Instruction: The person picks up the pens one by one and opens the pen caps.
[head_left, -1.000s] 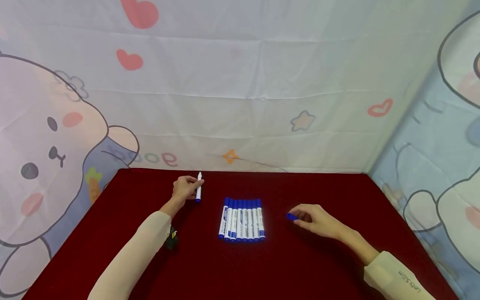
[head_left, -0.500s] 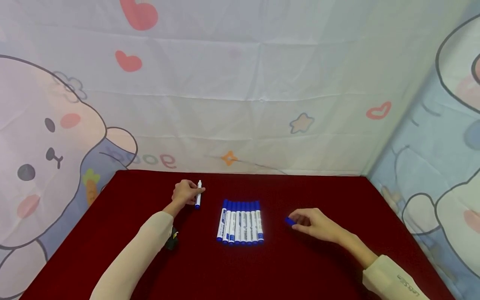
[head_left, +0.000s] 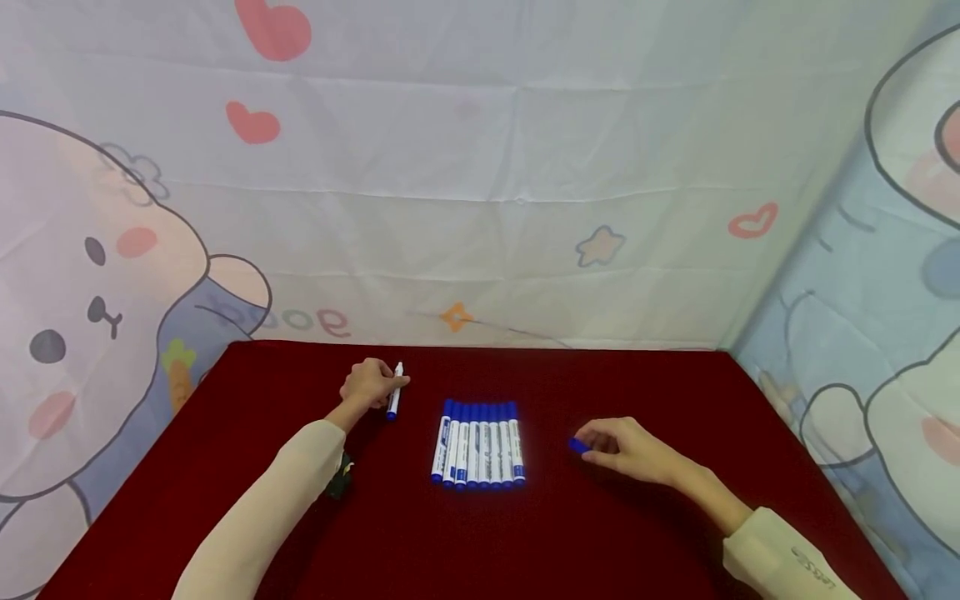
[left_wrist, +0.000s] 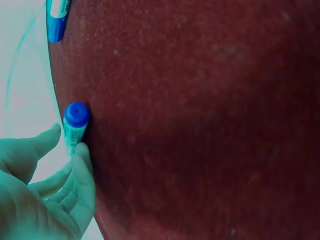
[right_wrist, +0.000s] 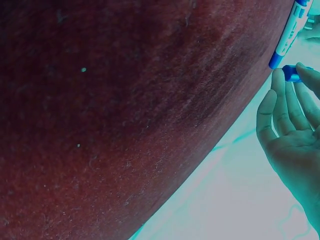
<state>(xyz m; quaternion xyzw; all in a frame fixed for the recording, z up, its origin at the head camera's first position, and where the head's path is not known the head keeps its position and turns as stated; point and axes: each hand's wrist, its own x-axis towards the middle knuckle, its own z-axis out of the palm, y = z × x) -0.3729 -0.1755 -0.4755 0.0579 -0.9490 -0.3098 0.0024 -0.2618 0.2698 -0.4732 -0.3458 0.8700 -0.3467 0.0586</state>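
At the back left of the table, my left hand [head_left: 367, 383] is around an uncapped white marker [head_left: 394, 396], its bare tip pointing away and its blue end toward me. In the left wrist view a gap shows between the thumb [left_wrist: 49, 139] and the marker [left_wrist: 74, 135], while a fingertip lies right at its barrel. On the right, my right hand [head_left: 630, 450] pinches a blue marker cap [head_left: 578, 446] between thumb and fingers. Between the hands several capped blue markers [head_left: 477, 450] lie side by side in a row, caps at the far end.
A dark red cloth [head_left: 480, 550] covers the table. A printed white curtain [head_left: 480, 192] hangs behind the back edge and along both sides. A small dark object [head_left: 340, 479] shows beside the left sleeve [head_left: 262, 508].
The left hand brought the uncapped marker slightly nearer, and its blue end has swung a little left. The right hand stays with the cap, which has tilted slightly. The row is unchanged.
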